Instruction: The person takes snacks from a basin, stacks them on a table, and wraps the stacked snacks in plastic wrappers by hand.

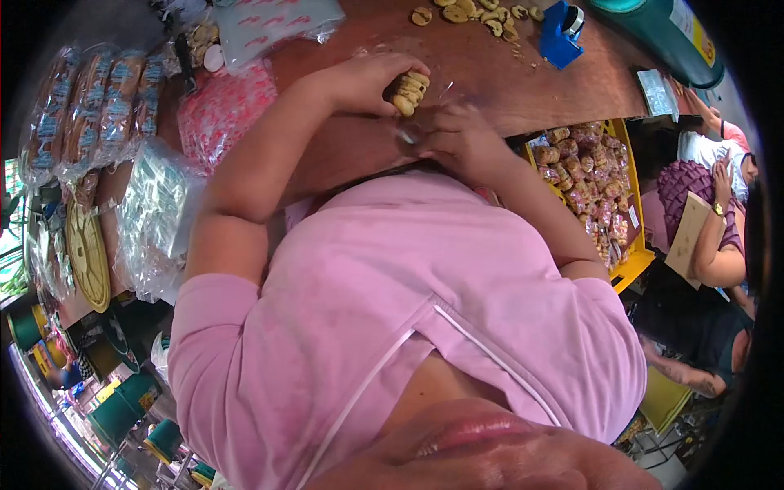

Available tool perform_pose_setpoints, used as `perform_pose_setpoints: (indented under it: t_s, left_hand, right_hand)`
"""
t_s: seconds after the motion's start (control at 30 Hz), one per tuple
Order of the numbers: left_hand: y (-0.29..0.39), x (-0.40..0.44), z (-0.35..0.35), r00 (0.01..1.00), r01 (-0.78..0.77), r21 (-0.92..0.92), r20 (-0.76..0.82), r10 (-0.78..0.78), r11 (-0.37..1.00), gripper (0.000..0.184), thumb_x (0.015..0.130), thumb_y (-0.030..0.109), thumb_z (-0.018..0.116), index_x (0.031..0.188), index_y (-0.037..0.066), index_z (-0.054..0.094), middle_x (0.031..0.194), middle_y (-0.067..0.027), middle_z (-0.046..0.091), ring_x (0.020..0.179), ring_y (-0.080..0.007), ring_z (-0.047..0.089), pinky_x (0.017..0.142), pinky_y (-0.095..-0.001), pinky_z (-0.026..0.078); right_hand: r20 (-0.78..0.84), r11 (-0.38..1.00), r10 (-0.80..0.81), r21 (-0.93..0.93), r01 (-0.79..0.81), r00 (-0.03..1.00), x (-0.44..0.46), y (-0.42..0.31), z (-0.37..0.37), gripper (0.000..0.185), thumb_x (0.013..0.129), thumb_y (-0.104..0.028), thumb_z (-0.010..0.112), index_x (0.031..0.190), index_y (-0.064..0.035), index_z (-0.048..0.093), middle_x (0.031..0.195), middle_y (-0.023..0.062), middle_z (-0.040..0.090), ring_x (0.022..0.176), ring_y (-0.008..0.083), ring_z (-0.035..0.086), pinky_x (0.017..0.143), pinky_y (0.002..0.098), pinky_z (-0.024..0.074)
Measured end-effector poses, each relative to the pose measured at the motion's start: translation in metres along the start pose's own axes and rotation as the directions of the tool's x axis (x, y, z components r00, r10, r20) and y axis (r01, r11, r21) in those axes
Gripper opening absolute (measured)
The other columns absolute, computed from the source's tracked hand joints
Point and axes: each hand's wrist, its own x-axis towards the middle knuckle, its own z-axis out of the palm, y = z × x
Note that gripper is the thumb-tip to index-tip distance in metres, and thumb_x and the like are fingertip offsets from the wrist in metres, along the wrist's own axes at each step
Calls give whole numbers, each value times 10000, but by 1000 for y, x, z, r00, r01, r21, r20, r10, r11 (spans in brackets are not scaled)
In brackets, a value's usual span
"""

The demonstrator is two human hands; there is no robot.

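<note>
My left hand is closed around a short stack of round golden-brown biscuits, held just over the brown table. Its fingers curl over the far side of the stack. To the right, my right hand is low at the table's near edge, its fingers partly smeared by motion. A shiny clear scrap that looks like plastic shows at its fingertips; whether they grip it is unclear. Loose biscuits lie at the far side of the table, near a blue tape dispenser.
A yellow crate with many packed biscuits stands by my right arm. On the left are clear plastic bags, a red-and-white bag and wrapped brown packs. A green container is at far right; people sit beyond.
</note>
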Motion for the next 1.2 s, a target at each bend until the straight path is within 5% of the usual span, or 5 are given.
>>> perform_pose_setpoints:
  t_s: [0.57, 0.77, 0.97, 1.07, 1.2]
  left_hand:
    - [5, 4, 9, 999, 5, -155, 45, 2, 988, 753, 780, 213, 814, 1470, 174, 514, 1436, -132, 575, 1375, -335, 500, 1196, -486, 323]
    - [8, 6, -1, 988, 22, -19, 155, -19, 1000, 779, 790, 226, 803, 1502, 184, 489, 1463, -137, 555, 1370, -352, 492, 1190, -477, 343]
    - [5, 3, 0, 990, -8, -18, 141, 11, 1000, 798, 786, 237, 799, 1511, 160, 476, 1501, -144, 523, 1406, -361, 452, 1196, -492, 337]
    - [-3, 5, 4, 992, 6, 44, 125, -12, 999, 820, 783, 252, 802, 1522, 142, 463, 1529, -137, 501, 1428, -363, 431, 1204, -504, 325]
    - [-7, 4, 2, 989, 62, 58, 129, -69, 996, 834, 781, 270, 806, 1528, 137, 459, 1546, -134, 486, 1438, -370, 420, 1211, -509, 312]
  right_hand:
    - [-179, 990, 131, -22, -138, 975, -46, 7, -15, 144, 839, -110, 777, 967, -82, 718, 1062, 118, 667, 996, 357, 605, 870, 463, 495]
    - [-235, 848, 529, 163, -504, 815, -18, -1, -22, 81, 939, -83, 717, 999, -32, 697, 858, 109, 669, 719, 227, 620, 682, 368, 513]
    - [41, 608, 669, 545, -578, 742, 21, 0, -33, 83, 988, -90, 682, 1035, -27, 706, 887, 39, 708, 840, 126, 654, 756, 270, 514]
    - [-40, 554, 608, 737, -387, 793, 37, 18, -9, 88, 992, -92, 683, 1048, -29, 708, 936, 22, 722, 874, 107, 649, 804, 257, 517]
    - [-157, 728, 592, 525, -441, 790, 47, 14, 10, 109, 986, -102, 694, 1057, -21, 713, 965, 57, 728, 919, 123, 658, 859, 294, 532]
